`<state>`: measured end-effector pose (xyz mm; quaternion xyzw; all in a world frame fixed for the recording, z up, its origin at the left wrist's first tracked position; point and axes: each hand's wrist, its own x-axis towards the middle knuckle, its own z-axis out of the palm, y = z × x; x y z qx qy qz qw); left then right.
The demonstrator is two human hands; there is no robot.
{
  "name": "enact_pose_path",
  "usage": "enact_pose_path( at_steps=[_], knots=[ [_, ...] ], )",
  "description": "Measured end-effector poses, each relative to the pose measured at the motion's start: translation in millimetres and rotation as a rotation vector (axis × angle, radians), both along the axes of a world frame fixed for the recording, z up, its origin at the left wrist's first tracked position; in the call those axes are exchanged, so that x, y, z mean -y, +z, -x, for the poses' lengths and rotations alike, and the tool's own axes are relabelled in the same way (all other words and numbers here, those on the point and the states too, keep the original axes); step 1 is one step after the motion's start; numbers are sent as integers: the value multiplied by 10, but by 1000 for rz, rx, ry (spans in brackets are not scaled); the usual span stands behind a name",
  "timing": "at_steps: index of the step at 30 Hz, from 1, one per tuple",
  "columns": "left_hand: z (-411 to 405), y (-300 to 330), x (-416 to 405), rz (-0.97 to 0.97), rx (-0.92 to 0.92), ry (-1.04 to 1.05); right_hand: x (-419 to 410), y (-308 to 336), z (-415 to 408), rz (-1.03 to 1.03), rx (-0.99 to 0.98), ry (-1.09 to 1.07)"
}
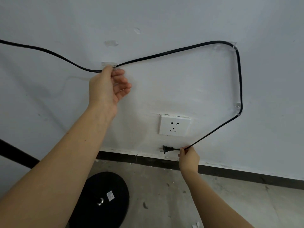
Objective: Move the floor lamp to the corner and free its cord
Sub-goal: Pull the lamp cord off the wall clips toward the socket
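A black cord (172,52) runs along the white wall through clear clips. My left hand (108,86) pinches the cord at the nearest clip (108,64), thumb and forefinger on it, the other fingers spread. From there the cord rises to a second clip (234,46), drops to a third clip (238,106), then slants down to my right hand (188,157), which grips it just behind the unplugged black plug (166,149). The lamp's round black base (105,199) lies on the floor below, with its dark pole (14,153) at the left edge.
A white wall socket (174,125) sits above the plug, with nothing in it. A dark skirting strip (230,174) runs along the foot of the wall. The concrete floor (189,198) is stained, with small white scraps near the bottom edge.
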<state>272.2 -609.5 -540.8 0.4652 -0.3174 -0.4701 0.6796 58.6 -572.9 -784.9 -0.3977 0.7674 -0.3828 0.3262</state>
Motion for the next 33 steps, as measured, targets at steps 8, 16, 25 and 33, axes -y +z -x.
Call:
enact_pose_path(
  at_steps=[8,16,25,33],
  knots=[
    [-51,-29,17,45,80,13,17,-91,-76,37,244,-177],
    [-59,-67,30,60,35,-30,99,-4,95,-143,680,-298],
    [-122,-14,-39,-24,-65,-144,114,103,325,-380,1210,-205],
    [-125,77,-48,-73,63,-114,157,145,239,-377,1070,-188]
  ],
)
